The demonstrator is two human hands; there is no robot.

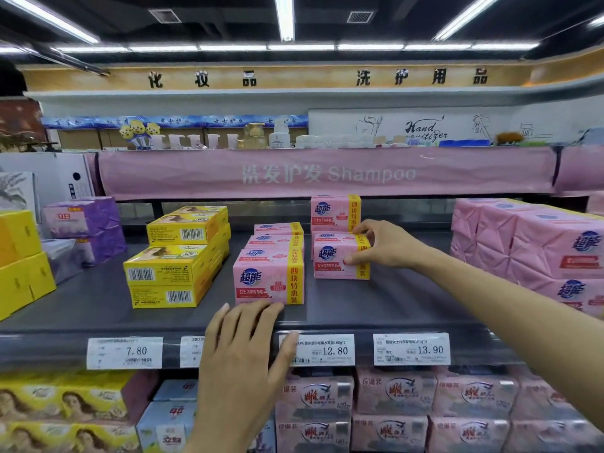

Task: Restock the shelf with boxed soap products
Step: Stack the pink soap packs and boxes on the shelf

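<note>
The right grip pinches the right end of a pink soap box, thumb on its front, fingers over its top. The box stands on the grey shelf and has a yellow band down its right side and a blue logo. The left grip lies flat, fingers straight, on the shelf lip.

A shop: price tags line the shelf edge, a pink "Shampoo" banner hangs above stacked soap boxes.
</note>
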